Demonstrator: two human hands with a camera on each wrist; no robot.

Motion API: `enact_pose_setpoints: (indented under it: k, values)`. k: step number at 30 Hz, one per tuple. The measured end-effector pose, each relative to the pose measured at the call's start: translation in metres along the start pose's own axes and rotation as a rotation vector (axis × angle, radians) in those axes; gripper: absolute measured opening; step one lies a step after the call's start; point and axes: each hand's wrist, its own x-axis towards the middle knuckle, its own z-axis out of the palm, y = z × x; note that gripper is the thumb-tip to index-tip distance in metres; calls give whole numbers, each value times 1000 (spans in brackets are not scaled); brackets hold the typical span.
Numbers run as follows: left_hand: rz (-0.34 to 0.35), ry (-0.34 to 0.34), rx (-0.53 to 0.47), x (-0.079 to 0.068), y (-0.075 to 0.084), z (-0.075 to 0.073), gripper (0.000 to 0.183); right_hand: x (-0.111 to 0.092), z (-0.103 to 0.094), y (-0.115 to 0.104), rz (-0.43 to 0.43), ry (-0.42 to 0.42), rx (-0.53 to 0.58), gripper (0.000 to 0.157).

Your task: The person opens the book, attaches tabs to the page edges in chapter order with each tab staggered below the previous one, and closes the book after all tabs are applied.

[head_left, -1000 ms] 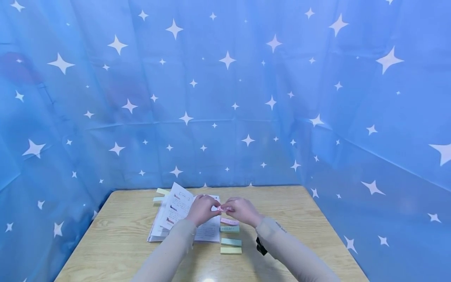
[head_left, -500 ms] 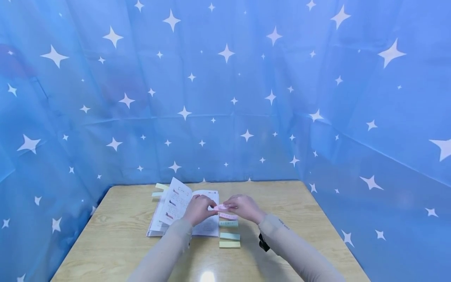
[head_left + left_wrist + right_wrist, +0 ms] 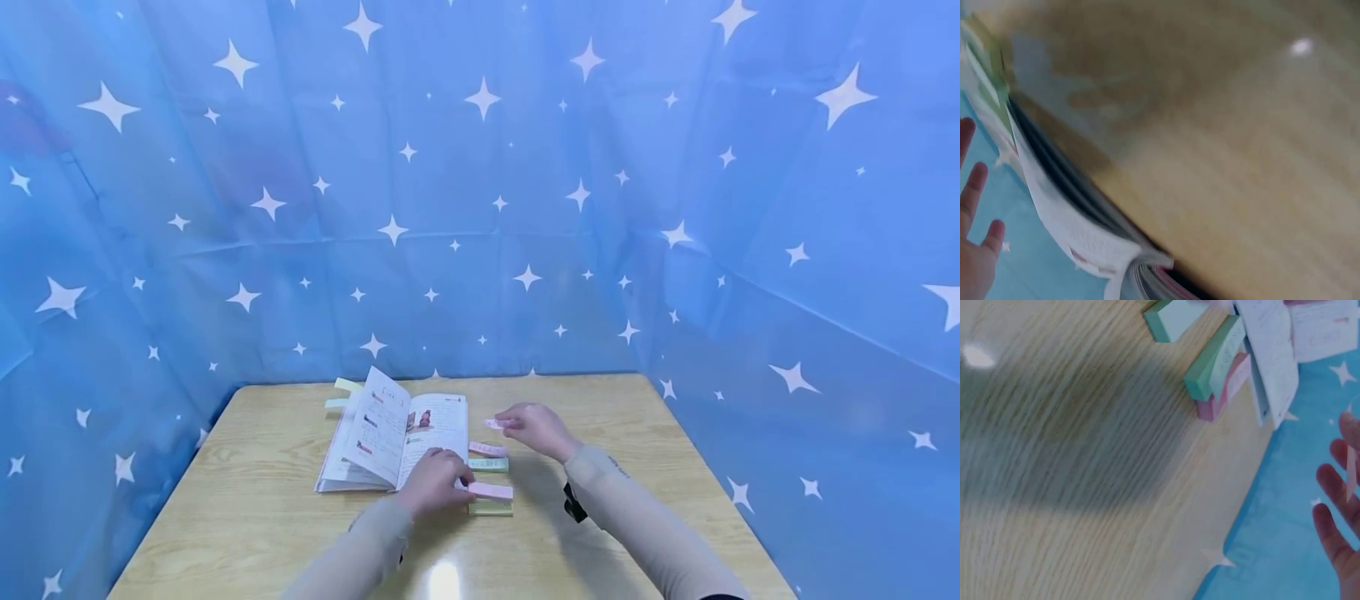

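In the head view, my left hand pinches the left end of a pink sticky-note pad above the lower pads. Farther off and to the right, my right hand pinches a small pink sticky note between thumb and finger. That note shows as a thin pale strip in the right wrist view. An open book lies just beyond my left hand, one page standing up. Another pink pad and a green pad lie along its right edge. A yellow pad is partly covered.
Yellow and pale tabs stick out from the book's left side. The wooden table ends at a blue star-patterned curtain. A black wrist strap piece hangs under the right sleeve.
My hands have moved apart. The left came down toward me with the pink pad, over where a blue-green pad lay; the right moved right with the pink sticky note, leaving the book page uncovered.
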Motion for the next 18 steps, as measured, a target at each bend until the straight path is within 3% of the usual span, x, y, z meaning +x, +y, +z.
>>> enact_pose_setpoints:
  k: [4, 10, 18]
  values:
    - [49, -69, -22, -4, 8, 5, 22, -1, -2, 5, 25, -7, 31, 24]
    - [31, -172, 6, -7, 12, 11, 23, 0, -3, 11, 56, -19, 33, 25]
    - [32, -172, 110, -12, 13, 21, 32, -3, 13, 14, 115, -36, 80, 24]
